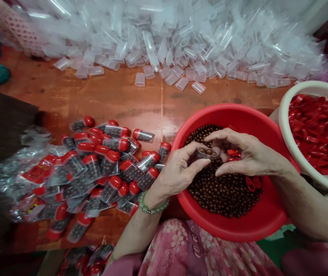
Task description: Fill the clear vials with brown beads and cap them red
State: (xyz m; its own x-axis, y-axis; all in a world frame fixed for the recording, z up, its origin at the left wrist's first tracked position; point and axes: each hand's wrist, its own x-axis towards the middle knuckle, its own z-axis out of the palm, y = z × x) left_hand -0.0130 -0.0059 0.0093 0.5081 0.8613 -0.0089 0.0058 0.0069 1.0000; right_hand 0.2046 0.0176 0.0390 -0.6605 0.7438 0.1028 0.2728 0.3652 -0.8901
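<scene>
My left hand (178, 168), with a green bead bracelet (154, 209) on its wrist, pinches a small clear plastic tube (207, 153) between thumb and fingers. Brown beads show in the tube's open mouth. Close by on the right, my right hand (244, 153) is curved with thumb and fingers apart. Small red pieces (233, 155) show between its thumb and fingers; whether they lie in the palm or beneath it I cannot tell. Both hands are above a red basin (238, 111) of loose brown beads (224, 195). A few red caps (250, 184) lie among the beads.
Bead-filled tubes with red caps (112, 157) are heaped at left, beside clear plastic bags (9, 172). Across the back spreads a large pile of empty clear tubes (181, 46). A white basin (285, 115) full of red caps stands against the red basin at right.
</scene>
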